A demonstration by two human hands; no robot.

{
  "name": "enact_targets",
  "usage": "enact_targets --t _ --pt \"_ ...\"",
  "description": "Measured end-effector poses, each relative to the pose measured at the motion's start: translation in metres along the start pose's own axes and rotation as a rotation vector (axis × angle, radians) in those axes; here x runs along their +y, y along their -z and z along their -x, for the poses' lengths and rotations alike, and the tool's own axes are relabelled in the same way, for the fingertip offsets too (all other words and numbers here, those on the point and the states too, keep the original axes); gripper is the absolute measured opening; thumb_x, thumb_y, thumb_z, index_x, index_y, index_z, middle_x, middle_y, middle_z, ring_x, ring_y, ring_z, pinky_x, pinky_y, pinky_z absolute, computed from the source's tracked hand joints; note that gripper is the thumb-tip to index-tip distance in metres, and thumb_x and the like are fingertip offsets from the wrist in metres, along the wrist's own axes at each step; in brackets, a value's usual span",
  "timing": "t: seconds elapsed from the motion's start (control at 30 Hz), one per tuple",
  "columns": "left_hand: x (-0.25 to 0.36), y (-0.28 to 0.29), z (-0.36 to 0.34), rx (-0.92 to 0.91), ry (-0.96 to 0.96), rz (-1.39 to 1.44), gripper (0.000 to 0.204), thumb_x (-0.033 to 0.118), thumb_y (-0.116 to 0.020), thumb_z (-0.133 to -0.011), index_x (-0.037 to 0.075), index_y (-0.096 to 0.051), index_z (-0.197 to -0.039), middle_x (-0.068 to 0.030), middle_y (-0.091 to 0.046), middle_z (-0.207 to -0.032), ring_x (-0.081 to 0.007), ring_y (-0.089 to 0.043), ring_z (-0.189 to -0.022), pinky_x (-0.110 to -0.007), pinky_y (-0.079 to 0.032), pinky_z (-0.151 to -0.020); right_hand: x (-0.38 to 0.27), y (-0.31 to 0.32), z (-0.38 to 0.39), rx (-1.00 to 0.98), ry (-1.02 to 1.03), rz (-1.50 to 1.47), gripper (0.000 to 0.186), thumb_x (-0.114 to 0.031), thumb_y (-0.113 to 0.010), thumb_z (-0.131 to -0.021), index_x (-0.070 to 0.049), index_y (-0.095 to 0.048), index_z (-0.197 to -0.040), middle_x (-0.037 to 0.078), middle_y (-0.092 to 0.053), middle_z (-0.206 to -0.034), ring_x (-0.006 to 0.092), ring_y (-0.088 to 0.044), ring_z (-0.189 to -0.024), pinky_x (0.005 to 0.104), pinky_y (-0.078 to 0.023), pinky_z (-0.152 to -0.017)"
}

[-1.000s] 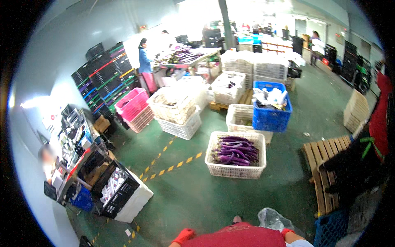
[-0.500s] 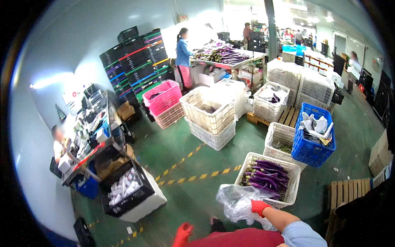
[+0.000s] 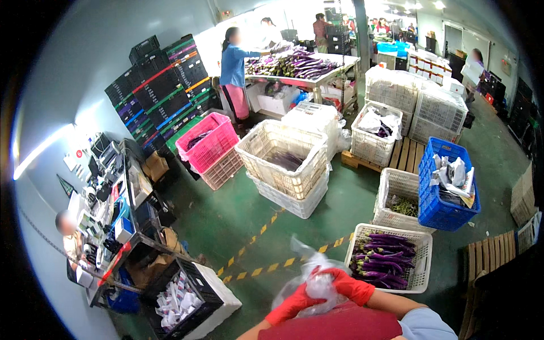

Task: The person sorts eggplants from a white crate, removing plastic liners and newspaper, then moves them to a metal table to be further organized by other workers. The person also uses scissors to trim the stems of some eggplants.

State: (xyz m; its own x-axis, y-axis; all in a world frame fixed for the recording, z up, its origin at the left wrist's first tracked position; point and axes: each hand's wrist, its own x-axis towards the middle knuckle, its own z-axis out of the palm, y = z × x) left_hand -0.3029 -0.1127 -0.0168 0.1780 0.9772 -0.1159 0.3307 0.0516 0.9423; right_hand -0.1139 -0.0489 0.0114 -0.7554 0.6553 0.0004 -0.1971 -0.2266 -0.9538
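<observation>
In red gloves, my two hands meet in front of my body at the lower middle. Bunched between them is a clear plastic bag (image 3: 321, 288), whose loose film spreads up and to the left. My left hand (image 3: 293, 300) closes on the bag's near left side. From the right, the fingers of my right hand (image 3: 350, 284) curl over it. Just right of my hands, a white plastic basket (image 3: 420, 279) on the floor holds long purple eggplants (image 3: 385, 258).
Behind the eggplant basket stand a white crate (image 3: 391, 192) with green vegetables and a blue crate (image 3: 453, 212). Stacked white baskets (image 3: 272, 150) are ahead. At left, a black crate (image 3: 207, 300) sits beside a cluttered desk. A person in blue (image 3: 231, 65) works at an eggplant table (image 3: 317, 83).
My left hand has come up and right to join the right hand at the bag. The bag is now gathered between both hands, away from the eggplant basket. The view has shifted.
</observation>
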Motion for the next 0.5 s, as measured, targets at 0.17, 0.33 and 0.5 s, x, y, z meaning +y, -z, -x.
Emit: enact_targets --t 0.17,0.33,0.5 --pt "0.044 0.046 -0.104 -0.119 0.090 0.181 0.058 0.018 -0.078 -0.071 0.007 -0.052 -0.122 -0.0054 -0.059 -0.116 -0.0166 -0.056 -0.104 -0.032 -0.045 -0.091 -0.077 0.030 -0.088 0.119 0.107 -0.178 0.066 -0.018 -0.077 -0.068 -0.003 -0.049 -0.126 0.015 -0.049 -0.130 0.0251 -0.047 -0.121 0.0387 -0.036 -0.104" --pt "0.039 0.103 -0.175 0.038 -0.064 0.298 0.045 0.019 -0.066 -0.083 0.006 -0.051 -0.123 -0.0080 -0.057 -0.118 -0.0192 -0.055 -0.107 -0.034 -0.043 -0.095 -0.121 0.086 -0.158 0.226 0.281 0.348 0.064 -0.009 -0.068 -0.076 -0.005 -0.042 -0.134 0.013 -0.040 -0.141 0.0218 -0.037 -0.130 0.0341 -0.029 -0.107" --pt "0.100 0.140 -0.226 0.090 0.151 0.931 0.043 0.025 -0.045 -0.094 0.004 -0.042 -0.131 -0.0110 -0.054 -0.121 -0.0223 -0.056 -0.108 -0.038 -0.045 -0.095 -0.152 0.165 -0.183 0.395 0.135 0.355 0.062 -0.024 -0.060 -0.088 -0.004 -0.033 -0.140 0.012 -0.029 -0.148 0.0226 -0.026 -0.137 0.0337 -0.020 -0.111"
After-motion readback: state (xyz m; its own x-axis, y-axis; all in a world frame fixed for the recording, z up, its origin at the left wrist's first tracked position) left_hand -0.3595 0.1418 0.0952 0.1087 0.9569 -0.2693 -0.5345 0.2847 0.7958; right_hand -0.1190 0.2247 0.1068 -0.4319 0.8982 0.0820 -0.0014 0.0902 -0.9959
